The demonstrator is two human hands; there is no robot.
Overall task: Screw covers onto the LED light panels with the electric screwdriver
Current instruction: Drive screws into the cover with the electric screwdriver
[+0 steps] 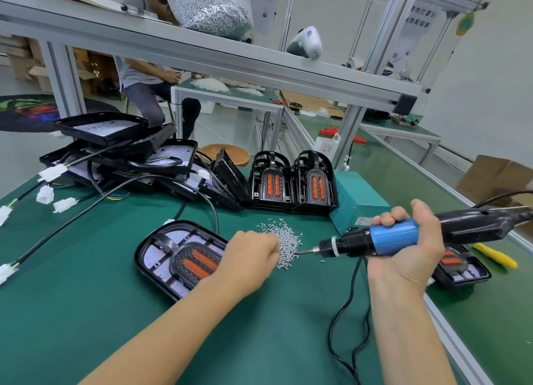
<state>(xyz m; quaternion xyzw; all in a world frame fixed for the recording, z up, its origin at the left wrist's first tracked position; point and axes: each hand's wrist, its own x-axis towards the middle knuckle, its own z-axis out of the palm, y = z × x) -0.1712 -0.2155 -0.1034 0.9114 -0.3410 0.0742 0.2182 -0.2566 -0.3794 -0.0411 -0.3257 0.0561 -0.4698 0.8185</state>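
Observation:
An LED light panel with an orange-lens cover lies flat on the green table in front of me. My left hand rests over its right end, fingers curled at the edge of a pile of small silver screws; whether it pinches a screw is hidden. My right hand grips the blue-and-black electric screwdriver held level, its bit tip pointing left into the screw pile.
A heap of black panels with cables and white connectors fills the back left. Two stacks of covers stand upright beside a teal power box. Another panel and a yellow tool lie at right. A person sits beyond.

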